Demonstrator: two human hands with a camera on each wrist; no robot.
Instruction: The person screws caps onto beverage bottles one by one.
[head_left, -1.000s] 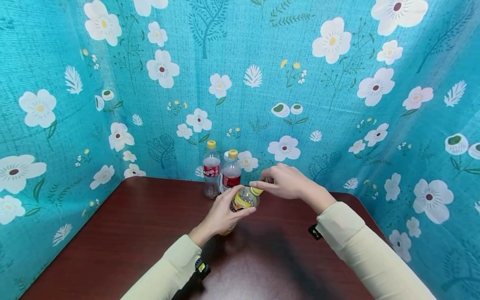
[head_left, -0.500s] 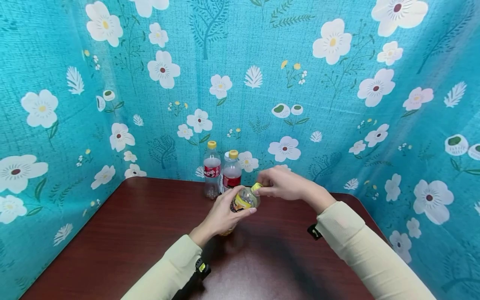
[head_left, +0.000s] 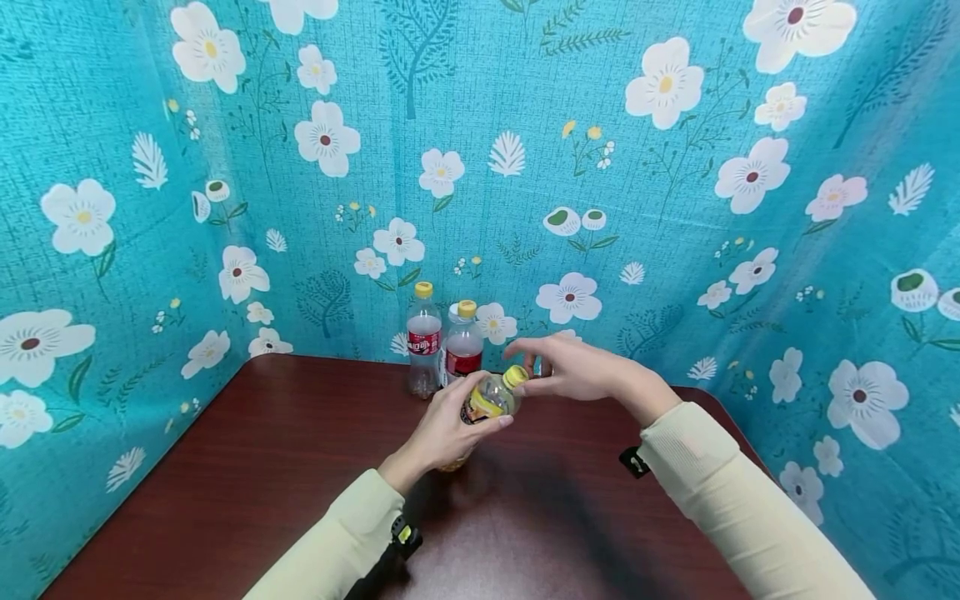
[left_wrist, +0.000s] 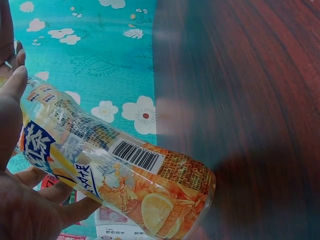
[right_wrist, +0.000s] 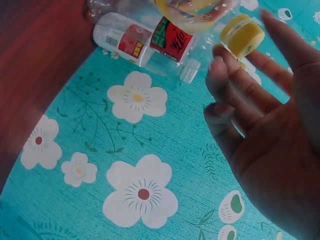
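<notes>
A clear plastic drink bottle (head_left: 483, 404) with a yellow and orange label tilts over the table in the head view. My left hand (head_left: 444, 423) grips it round the upper body, fingers and thumb curled about it. In the left wrist view the bottle (left_wrist: 125, 160) shows a barcode and an orange slice; its lower end is toward the table. A yellow cap (head_left: 515, 377) sits on the neck. Around that cap (right_wrist: 242, 35), my right hand (head_left: 581, 367) has its thumb and fingers spread apart, pinching nothing; whether a fingertip touches the cap, I cannot tell.
Behind the held bottle stand a yellow-capped bottle (head_left: 423, 342) with a red label and another red-labelled bottle (head_left: 463, 343). A white-capped bottle (head_left: 453, 310) is mostly hidden behind the latter. A flowered blue curtain (head_left: 480, 167) borders the dark red-brown table (head_left: 300, 467).
My right fingers closed on the cap half a second ago and have now spread off it, the hand turning slightly. My left hand and the bottle have stayed nearly still.
</notes>
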